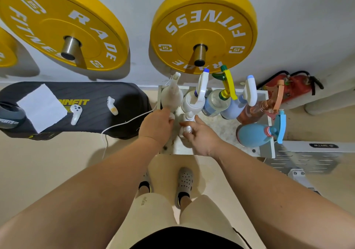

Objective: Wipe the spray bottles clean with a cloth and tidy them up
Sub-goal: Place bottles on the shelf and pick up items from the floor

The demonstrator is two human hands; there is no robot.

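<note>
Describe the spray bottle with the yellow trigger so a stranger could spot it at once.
Find the right-hand yellow weight plate on the wall. Just below it sits a white tray. In its back row, yours is the clear bottle third from the left, the only one with a yellow trigger and green nozzle.

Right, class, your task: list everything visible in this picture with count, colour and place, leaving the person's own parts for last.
weight plates: two whole, yellow, wall pegs
spray bottles: six, frosted, white, clear, lilac, orange, blue; white shelf
small white bottle: one, between the hands
cloth: one, white, black bench
controllers: two, white, bench
cable: one, white, floor
fire extinguisher: one, red, by wall
shoes: two, grey, floor
left hand: grips frosted bottle
right hand: holds small white bottle
</note>
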